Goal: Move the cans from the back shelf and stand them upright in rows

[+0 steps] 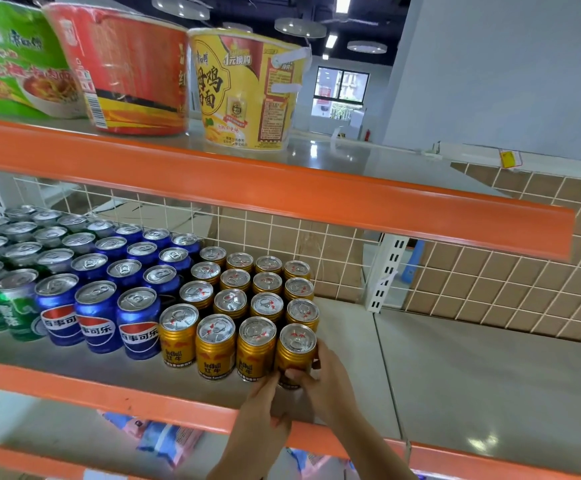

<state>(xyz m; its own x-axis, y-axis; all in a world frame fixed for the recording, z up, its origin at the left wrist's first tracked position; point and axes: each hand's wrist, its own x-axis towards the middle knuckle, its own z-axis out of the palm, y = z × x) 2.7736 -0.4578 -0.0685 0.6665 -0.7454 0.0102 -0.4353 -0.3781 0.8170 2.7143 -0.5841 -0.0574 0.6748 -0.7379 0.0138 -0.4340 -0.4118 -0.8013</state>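
Both hands close round one gold can [295, 355] at the front right corner of the shelf [116, 372]; right hand [330, 382] wraps it, left hand [265, 407] pinches low, likely squaring it with its row.

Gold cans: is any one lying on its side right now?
No. Every gold can in view stands upright with its lid up, including the front-right can both hands touch.
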